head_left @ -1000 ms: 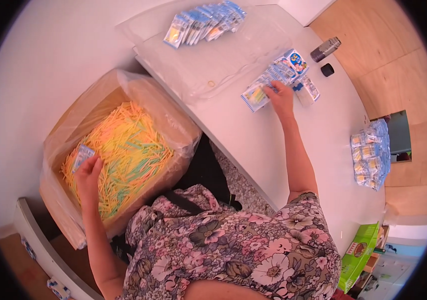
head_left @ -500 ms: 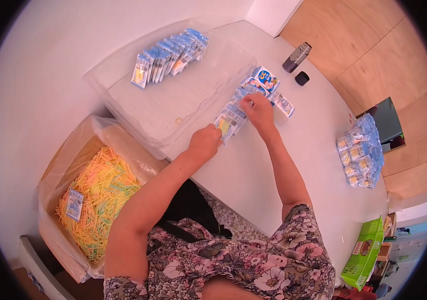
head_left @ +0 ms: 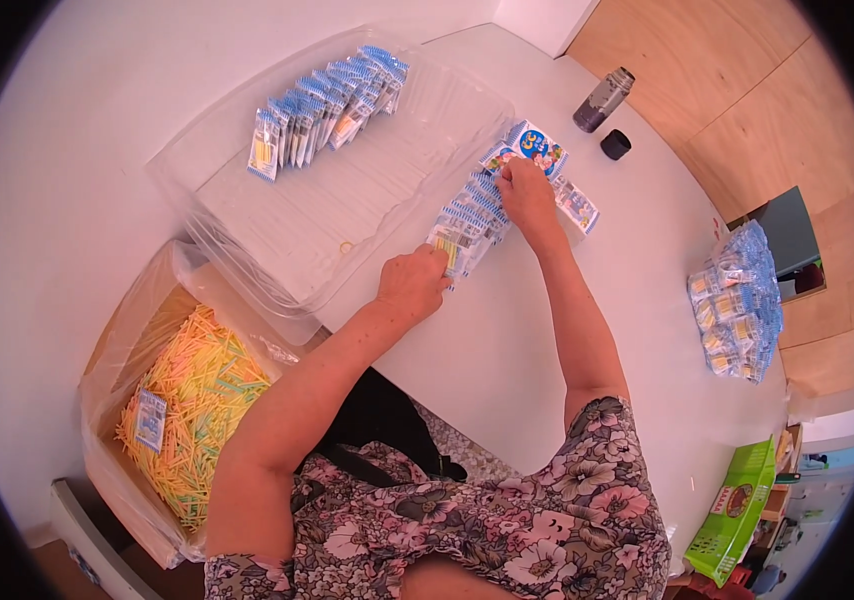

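Note:
A row of small blue-and-white packets (head_left: 472, 215) lies on the white table (head_left: 507, 350), beside a clear plastic tray (head_left: 347, 190). My left hand (head_left: 412, 282) presses the near end of the row with closed fingers. My right hand (head_left: 527, 190) holds the far end, next to a blue printed card (head_left: 537, 148). Another row of packets (head_left: 327, 100) lies inside the tray at its far side.
A cardboard box (head_left: 117, 340) lined with plastic holds yellow, orange and green sticks (head_left: 202, 390) and one packet (head_left: 150, 420), at my lower left. A bundle of packets (head_left: 737, 300) lies at the right. A dark bottle (head_left: 603, 98) and its cap (head_left: 615, 144) stand beyond. A green box (head_left: 737, 510) sits lower right.
My left hand left the box of sticks, where a packet stays, and came up to the near end of the packet row. My right hand stayed on the row.

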A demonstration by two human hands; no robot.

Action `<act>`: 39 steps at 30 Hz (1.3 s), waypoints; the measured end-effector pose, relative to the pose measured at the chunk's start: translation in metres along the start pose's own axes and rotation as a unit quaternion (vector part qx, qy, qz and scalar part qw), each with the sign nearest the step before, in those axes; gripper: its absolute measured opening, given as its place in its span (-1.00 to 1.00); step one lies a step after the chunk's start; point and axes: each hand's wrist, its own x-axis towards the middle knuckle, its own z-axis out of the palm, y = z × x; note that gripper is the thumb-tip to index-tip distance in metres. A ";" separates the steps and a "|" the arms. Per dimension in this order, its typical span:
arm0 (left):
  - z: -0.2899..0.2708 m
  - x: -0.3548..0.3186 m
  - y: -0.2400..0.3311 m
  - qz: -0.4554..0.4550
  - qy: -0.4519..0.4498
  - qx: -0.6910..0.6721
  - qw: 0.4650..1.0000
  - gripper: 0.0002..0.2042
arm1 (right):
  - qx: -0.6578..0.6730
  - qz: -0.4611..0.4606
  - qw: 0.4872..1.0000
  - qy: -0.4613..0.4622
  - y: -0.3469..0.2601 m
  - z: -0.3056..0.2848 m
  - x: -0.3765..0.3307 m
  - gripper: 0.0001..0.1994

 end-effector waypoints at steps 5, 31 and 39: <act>0.005 0.002 -0.003 -0.014 0.014 -0.004 1.000 -0.82 | 0.194 0.084 0.976 -0.041 -0.005 0.002 -0.007 -0.86; -0.096 -0.224 -0.038 0.207 0.147 -0.120 0.960 -0.88 | 0.435 0.049 0.876 -0.204 -0.112 -0.110 -0.036 -0.42; -0.117 -0.339 -0.150 -0.156 0.376 -0.152 0.900 -0.91 | 0.359 -0.048 0.917 -0.165 -0.254 0.005 0.080 -0.41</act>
